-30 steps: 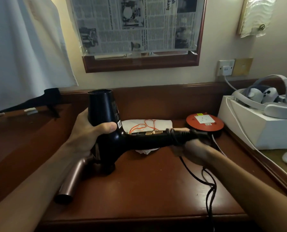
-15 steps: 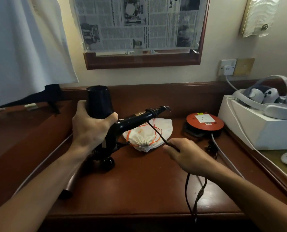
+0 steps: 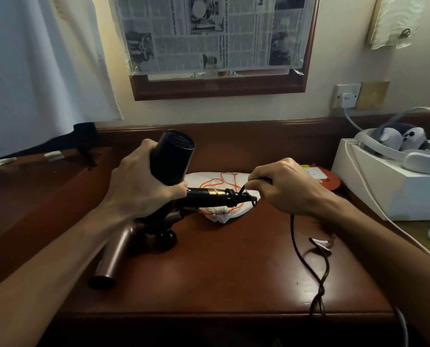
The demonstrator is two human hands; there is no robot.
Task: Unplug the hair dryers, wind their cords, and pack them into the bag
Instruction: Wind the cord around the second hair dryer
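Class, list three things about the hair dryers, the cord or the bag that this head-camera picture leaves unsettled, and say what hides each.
1. Black cord: its plug end runs past the desk's front edge, out of sight.
2. Brown hair dryer: its head is hidden behind the left hand and black hair dryer.
3. White bag: its opening is covered by the dryer's handle.

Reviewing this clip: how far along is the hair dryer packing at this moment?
Early-middle. Done: a few loops of cord already sit around the black hair dryer's handle. In hand: the left hand grips the dryer body while the right hand pinches the cord, winding; much slack trails over the desk edge. Left: finishing this wind, the bronze hair dryer lying on the desk, and packing the drawstring bag.
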